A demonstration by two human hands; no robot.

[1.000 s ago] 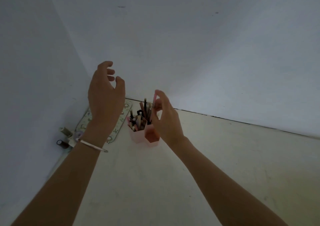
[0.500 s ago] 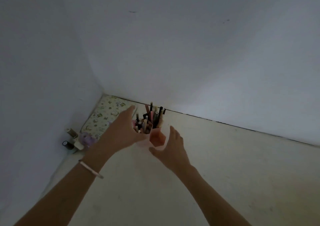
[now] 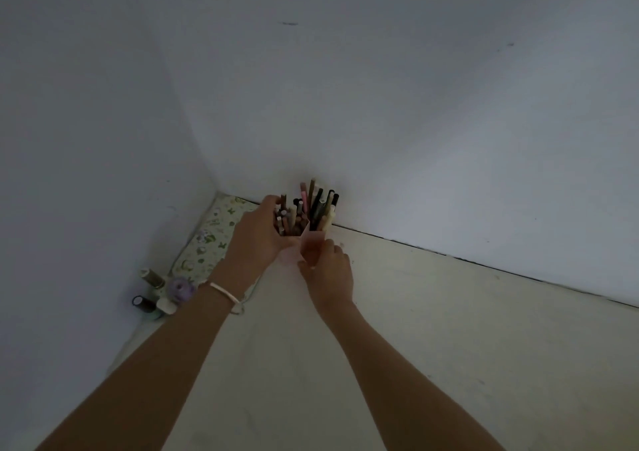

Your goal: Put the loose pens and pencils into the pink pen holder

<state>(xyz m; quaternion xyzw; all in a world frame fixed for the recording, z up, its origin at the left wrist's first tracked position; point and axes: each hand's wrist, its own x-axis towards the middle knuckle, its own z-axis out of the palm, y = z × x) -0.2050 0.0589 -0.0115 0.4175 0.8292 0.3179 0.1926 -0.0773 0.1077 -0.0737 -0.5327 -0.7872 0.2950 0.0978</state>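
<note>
The pink pen holder (image 3: 308,239) stands on the pale table near the back wall, close to the corner. It is packed with several pens and pencils (image 3: 311,208) that stick up out of it. My left hand (image 3: 257,234) wraps the holder's left side, fingers curled round the back. My right hand (image 3: 328,270) grips its front right face, thumb and fingers on the pink wall. The holder's lower part is hidden behind both hands. No loose pen or pencil shows on the table.
A floral patterned case (image 3: 207,239) lies flat in the corner, left of the holder. Several small bottles and a purple round thing (image 3: 179,289) stand by the left wall. White walls close in at the left and the back. The table (image 3: 449,329) stretches to the right.
A second ago my right hand held a pink pen above the holder and my left hand hovered open. Both hands have since dropped and closed around the holder; the pen is no longer in my fingers.
</note>
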